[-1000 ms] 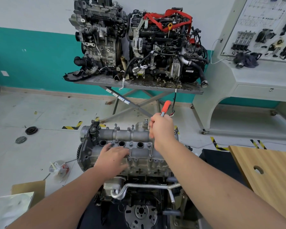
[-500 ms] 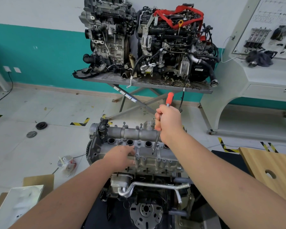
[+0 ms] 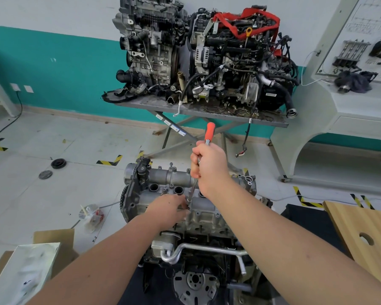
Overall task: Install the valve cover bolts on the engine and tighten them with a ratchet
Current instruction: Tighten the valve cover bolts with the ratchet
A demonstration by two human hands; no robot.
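Fingers of my right hand are wrapped round the ratchet; its long axis runs steeply, orange grip up and away from me, extension shaft down onto a bolt on the valve cover. My left hand rests on the cover just beside the shaft tip, fingers curled there; I cannot tell whether they hold anything. One engine stands nearest me. Beyond it, two engines sit on a tabletop; its leg stickers are unreadable.
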